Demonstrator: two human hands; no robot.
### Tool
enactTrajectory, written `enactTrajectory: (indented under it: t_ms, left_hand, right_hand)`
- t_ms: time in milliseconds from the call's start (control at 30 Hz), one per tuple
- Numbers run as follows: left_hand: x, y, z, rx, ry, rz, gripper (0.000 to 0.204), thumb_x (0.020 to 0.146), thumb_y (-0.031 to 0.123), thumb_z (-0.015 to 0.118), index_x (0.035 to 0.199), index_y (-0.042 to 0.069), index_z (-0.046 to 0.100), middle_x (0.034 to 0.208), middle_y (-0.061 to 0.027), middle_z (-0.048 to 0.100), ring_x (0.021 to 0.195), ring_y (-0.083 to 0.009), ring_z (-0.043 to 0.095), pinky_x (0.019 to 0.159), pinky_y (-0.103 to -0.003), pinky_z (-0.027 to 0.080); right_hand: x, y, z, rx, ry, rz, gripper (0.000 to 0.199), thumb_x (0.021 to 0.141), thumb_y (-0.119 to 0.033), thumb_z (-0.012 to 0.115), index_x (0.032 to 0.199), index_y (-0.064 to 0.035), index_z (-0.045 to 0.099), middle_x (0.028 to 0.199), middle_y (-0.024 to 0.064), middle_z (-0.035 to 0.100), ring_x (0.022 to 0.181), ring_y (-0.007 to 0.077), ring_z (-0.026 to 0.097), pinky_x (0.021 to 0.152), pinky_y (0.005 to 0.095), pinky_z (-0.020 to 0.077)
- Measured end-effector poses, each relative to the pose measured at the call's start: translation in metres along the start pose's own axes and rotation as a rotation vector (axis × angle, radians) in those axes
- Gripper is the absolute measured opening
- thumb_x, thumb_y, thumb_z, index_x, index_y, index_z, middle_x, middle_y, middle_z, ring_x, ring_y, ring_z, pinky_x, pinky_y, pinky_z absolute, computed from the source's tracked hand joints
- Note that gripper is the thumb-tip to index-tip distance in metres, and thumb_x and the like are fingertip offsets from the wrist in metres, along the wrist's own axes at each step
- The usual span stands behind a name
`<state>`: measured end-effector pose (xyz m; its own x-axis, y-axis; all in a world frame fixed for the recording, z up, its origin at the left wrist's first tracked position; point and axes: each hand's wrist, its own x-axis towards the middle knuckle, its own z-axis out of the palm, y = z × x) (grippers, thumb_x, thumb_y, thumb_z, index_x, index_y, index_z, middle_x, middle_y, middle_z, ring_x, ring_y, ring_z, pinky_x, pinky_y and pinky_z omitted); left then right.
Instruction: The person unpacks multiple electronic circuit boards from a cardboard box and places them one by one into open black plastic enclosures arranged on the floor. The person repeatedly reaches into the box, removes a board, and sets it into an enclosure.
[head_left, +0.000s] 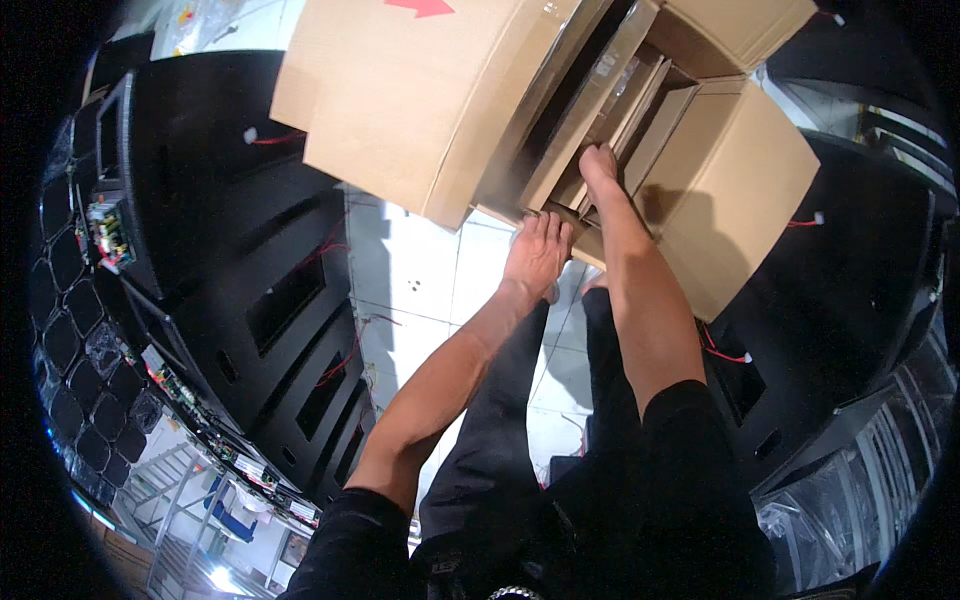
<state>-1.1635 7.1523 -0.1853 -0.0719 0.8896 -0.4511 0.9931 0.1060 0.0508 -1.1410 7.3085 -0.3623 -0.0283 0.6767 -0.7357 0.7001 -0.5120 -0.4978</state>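
A large brown cardboard box [570, 170] stands in front of me with its flaps folded out and narrow cardboard inserts [655, 130] upright inside. My left hand [538, 248] grips the box's near edge, its fingers bent over the rim. Farther in, my right hand [600, 166] is closed at the top of an insert; its fingertips are hidden. A wide flap [740, 190] spreads out to the right of my right forearm. On the left, a big flap [400, 110] bears a red arrow.
Large black cabinets [220, 180] with cut-outs and loose red wires line the left side. More black cabinets [840, 290] stand on the right. Green circuit boards [108, 235] show at the cabinets' left edge. White tiled floor [410, 290] lies between. Clear plastic wrap [830, 510] is at lower right.
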Motion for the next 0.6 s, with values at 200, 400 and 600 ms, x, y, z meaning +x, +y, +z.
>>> enactTrajectory:
  t_ms: [200,400,600]
  left_hand:
    - [-0.031,0.032,-0.011,-0.346,-0.023,-0.153,0.035,0.081,0.021,0.060,0.108,-0.001,0.054,0.110,-0.0167,0.055,0.110,-0.0276,0.050,0.090,-0.034,0.040]
    - [0.003,0.059,-0.003,-0.986,-0.215,-0.229,0.044,0.079,0.026,0.062,0.109,-0.005,0.055,0.115,-0.0252,0.058,0.113,-0.0360,0.054,0.096,-0.039,0.045]
    - [0.035,0.047,0.071,-1.207,-0.335,-0.332,0.041,0.086,0.024,0.053,0.117,-0.003,0.054,0.124,-0.0251,0.054,0.117,-0.0387,0.050,0.098,-0.041,0.042]
  right_hand:
    - [-0.018,0.051,0.013,0.341,-0.019,0.013,0.039,0.093,-0.025,0.043,0.116,0.0034,0.057,0.116,0.0214,0.059,0.108,0.0355,0.055,0.093,0.0430,0.0420]
    - [-0.016,0.068,-0.020,-0.579,-0.347,-0.463,0.027,0.088,-0.019,0.053,0.105,-0.0043,0.067,0.106,0.0167,0.065,0.106,0.0298,0.057,0.093,0.0374,0.0426]
    - [-0.073,0.013,-0.027,-1.477,-0.406,-0.588,0.027,0.079,-0.014,0.061,0.104,-0.0087,0.070,0.109,0.0099,0.066,0.107,0.0266,0.059,0.098,0.0327,0.0386]
